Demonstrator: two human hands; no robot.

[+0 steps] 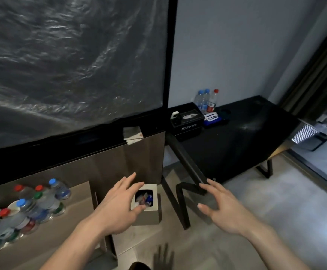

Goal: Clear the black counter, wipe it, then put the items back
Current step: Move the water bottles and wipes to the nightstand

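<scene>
Both hands, left (pixel 117 207) & right (pixel 224 208), spread wide, nothing held; black box (pixel 187 123) on counter (pixel 236 145), white logo, writing unreadable.

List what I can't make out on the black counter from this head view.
- Black box label: too small.
- Blue card stand print: too small, blurred.
- Dark round item: blends into counter.
- Counter's far right end: cut off by the doorframe.
- Bottles: labels unreadable.
</scene>
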